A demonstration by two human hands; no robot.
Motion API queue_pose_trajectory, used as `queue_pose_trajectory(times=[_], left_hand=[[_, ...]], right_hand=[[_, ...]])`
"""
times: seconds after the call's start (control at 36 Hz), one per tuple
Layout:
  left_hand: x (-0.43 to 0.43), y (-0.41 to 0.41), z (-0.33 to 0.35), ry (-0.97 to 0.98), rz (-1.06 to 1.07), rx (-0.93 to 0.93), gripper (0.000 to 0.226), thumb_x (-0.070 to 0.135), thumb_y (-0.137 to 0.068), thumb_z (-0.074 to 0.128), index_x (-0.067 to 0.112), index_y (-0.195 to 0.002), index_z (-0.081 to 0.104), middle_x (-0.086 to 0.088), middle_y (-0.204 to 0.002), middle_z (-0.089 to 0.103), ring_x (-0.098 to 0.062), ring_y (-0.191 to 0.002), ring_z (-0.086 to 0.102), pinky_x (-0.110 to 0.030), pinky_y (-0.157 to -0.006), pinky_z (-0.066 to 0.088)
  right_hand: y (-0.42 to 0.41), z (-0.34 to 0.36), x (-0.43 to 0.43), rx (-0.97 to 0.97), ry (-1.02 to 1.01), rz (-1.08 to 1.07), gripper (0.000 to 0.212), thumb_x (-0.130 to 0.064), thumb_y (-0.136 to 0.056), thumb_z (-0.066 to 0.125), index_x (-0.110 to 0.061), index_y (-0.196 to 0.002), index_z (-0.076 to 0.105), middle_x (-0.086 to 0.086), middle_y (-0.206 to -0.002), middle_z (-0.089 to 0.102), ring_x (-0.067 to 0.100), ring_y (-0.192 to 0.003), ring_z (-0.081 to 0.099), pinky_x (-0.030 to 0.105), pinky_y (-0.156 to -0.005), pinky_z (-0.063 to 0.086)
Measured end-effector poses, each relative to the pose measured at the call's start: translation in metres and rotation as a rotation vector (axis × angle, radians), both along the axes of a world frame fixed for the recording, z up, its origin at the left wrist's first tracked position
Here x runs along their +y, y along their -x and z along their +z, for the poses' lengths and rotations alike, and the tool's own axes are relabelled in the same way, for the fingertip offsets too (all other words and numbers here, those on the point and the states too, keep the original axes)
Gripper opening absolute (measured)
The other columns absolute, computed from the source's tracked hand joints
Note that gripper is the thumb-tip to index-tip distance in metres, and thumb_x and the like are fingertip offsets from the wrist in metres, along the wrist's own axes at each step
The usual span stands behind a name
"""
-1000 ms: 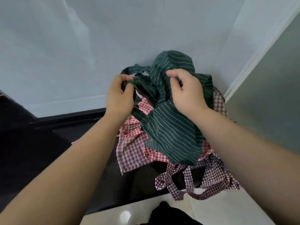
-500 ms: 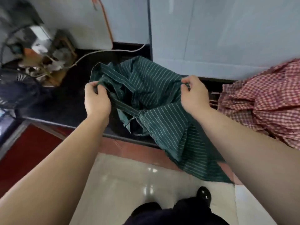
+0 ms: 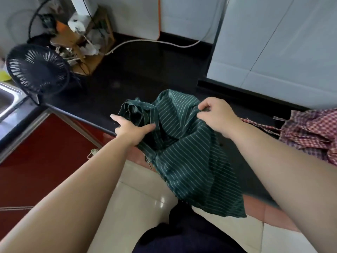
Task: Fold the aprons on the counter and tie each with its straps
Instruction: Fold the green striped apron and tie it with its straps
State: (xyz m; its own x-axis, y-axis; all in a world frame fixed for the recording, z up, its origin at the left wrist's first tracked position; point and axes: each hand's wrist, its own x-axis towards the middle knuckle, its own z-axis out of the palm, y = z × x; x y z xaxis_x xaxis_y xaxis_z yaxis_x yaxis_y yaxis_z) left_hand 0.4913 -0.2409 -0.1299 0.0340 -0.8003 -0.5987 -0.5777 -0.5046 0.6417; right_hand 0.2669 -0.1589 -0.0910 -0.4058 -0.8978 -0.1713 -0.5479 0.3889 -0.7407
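1. Black counter [image 3: 145, 73] ran along the far side under a white tiled wall [image 3: 282, 42], with a red cabinet front [image 3: 36, 161] below its near edge and pale floor tiles [image 3: 145, 198] underfoot.
2. On the far left stood a small black fan [image 3: 38, 68], just beside the corner of a steel sink [image 3: 7, 99].
3. Behind the fan sat a wooden rack [image 3: 85, 39] crammed with odds and ends. A white cable [image 3: 155, 42] trailed from it across the counter toward the wall.
4. A green striped apron [image 3: 191, 152] lay bunched on the near edge of the counter, and its long lower part hung over the edge toward the floor.
5. The person's right hand [image 3: 217, 115] pinched the apron's upper right edge between thumb and curled fingers, lifting that part off the counter.
6. The left hand [image 3: 131, 130] was at the apron's left side, by a crumpled fold with a strap running through it. Its forefinger pointed straight out to the far left and its thumb lay along the cloth. The other fingers were hidden under the palm, so I could not tell whether it gripped anything.
7. Off to the right, well apart from the green one, a heap of red checked aprons [image 3: 313, 132] rested on the counter, with one thin strap stretching left toward the right forearm.
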Motion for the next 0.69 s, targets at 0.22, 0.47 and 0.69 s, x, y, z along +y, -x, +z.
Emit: queue_pose_trajectory(times=[0.22, 0.47, 0.69], left_hand=[[-0.043, 0.023, 0.003, 0.238, 0.196, 0.199, 0.026, 0.012, -0.087, 0.057, 0.014, -0.111, 0.066, -0.008, -0.087, 0.072, -0.021, -0.073, 0.066, -0.041, -0.071, 0.060], [-0.076, 0.016, 0.034, 0.060, 0.382, 1.016, 0.021, 0.010, -0.101, 0.036, 0.017, -0.107, 0.055, -0.009, -0.098, 0.070, -0.027, -0.094, 0.068, -0.051, -0.084, 0.055], [-0.093, 0.008, 0.048, 0.103, 0.196, 0.852, 0.023, 0.023, -0.097, 0.053, 0.012, -0.115, 0.060, -0.019, -0.116, 0.065, -0.035, -0.105, 0.065, -0.051, -0.084, 0.055]], right_hand=[[0.016, -0.005, -0.063, -0.097, -0.279, 0.127, 0.067, -0.018, -0.085, 0.062, -0.021, -0.142, 0.028, 0.004, -0.102, 0.053, 0.020, -0.077, 0.058, 0.036, -0.071, 0.047], [0.011, -0.007, -0.127, -0.212, -0.224, 0.321, 0.100, -0.053, -0.078, 0.069, -0.032, -0.152, 0.006, -0.004, -0.160, -0.004, 0.019, -0.146, 0.008, 0.036, -0.113, 0.020], [-0.026, 0.009, -0.153, -0.235, -0.288, 0.531, 0.023, -0.037, -0.087, 0.065, -0.027, -0.107, 0.058, -0.010, -0.101, 0.062, 0.006, -0.092, 0.059, 0.019, -0.078, 0.043]])
